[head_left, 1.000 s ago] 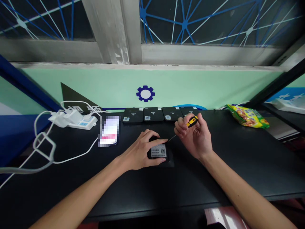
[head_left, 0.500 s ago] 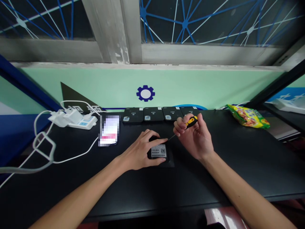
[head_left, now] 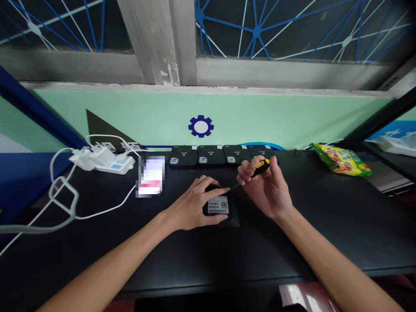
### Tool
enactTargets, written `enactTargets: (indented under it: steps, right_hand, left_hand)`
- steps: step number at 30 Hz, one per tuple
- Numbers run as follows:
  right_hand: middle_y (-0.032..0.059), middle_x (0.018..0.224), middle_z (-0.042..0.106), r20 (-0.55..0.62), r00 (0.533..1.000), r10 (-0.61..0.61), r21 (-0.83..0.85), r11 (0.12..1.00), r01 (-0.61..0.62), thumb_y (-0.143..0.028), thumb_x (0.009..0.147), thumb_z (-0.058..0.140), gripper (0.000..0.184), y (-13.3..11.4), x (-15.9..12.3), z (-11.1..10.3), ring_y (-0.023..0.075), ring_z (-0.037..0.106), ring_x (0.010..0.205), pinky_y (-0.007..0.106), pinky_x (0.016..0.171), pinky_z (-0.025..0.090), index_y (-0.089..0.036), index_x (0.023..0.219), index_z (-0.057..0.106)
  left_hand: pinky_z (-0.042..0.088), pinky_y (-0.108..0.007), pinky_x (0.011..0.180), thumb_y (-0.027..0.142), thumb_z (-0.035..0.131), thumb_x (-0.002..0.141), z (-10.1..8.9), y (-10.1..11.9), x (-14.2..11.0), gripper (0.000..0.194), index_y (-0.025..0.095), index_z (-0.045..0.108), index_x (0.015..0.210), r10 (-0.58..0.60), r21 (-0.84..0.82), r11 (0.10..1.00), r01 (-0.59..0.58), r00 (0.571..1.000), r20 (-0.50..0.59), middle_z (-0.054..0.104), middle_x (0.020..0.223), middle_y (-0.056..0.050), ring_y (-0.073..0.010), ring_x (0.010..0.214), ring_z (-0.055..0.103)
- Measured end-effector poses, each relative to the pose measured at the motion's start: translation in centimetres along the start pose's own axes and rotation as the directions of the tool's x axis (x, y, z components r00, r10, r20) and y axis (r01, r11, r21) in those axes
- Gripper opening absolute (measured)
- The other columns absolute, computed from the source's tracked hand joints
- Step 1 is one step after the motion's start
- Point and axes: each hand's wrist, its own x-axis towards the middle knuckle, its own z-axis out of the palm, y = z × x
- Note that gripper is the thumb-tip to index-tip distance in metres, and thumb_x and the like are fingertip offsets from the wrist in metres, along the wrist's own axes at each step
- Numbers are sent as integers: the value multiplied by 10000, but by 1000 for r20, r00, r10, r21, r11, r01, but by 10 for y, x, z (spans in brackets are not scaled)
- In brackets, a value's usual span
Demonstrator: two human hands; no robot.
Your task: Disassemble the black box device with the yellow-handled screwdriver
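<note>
Screwdriver (head_left: 261,168) — now rolled slightly in right hand (head_left: 267,190).

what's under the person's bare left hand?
A small black rectangular device with a white printed label on top. The left hand covers its left part, so that can't be seen.

Left hand (head_left: 196,206) spans the labelled black device (head_left: 218,205), right hand (head_left: 269,190) grips a yellow-and-black screwdriver (head_left: 261,167), shaft slanting down towards it; four black boxes (head_left: 212,157) line up behind!
</note>
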Motion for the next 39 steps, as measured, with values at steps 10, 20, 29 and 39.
enactTargets:
  steps: [10, 20, 29, 39]
  right_hand:
    - [14, 806, 420, -24, 1000, 6, 7, 1000, -6, -642, 1027, 642, 420, 3, -1, -1, 205, 448, 735, 349, 700, 471, -275, 824, 665]
    - [19, 819, 433, -20, 999, -26, -27, 999, 26, -626, 1023, 659, 408, 4, -2, 0, 198, 453, 738, 326, 651, 462, -271, 825, 686]
    - [18, 812, 418, 33, 998, -45, -67, 997, 47, -614, 1048, 614, 408, 6, -3, 3, 203, 436, 733, 338, 652, 412, -269, 842, 687]
    - [17, 725, 450, 217, 975, 53, -81, 996, -36, -488, 1108, 498, 447, 4, 17, 1, 183, 399, 671, 339, 629, 317, -229, 845, 749]
  left_hand:
    - [476, -591, 1196, 548, 796, 950, 1, -1, 0, 689, 353, 589, 1577, 3, -8, 1000, -3, 1000, 6, 599, 1400, -106, -350, 1332, 558]
    - [472, -575, 1201, 540, 803, 950, 1, 0, 0, 689, 320, 598, 1570, -2, 6, 1000, 2, 1000, 12, 598, 1404, -112, -340, 1324, 564]
    - [475, -573, 1195, 539, 800, 956, 1, -1, 0, 676, 296, 607, 1556, 7, 19, 1000, -8, 1000, 11, 594, 1419, -124, -335, 1333, 563]
    - [491, -569, 1167, 535, 817, 936, 0, 0, -1, 691, 256, 626, 1538, 9, 37, 999, -9, 1000, 8, 596, 1390, -136, -334, 1290, 576]
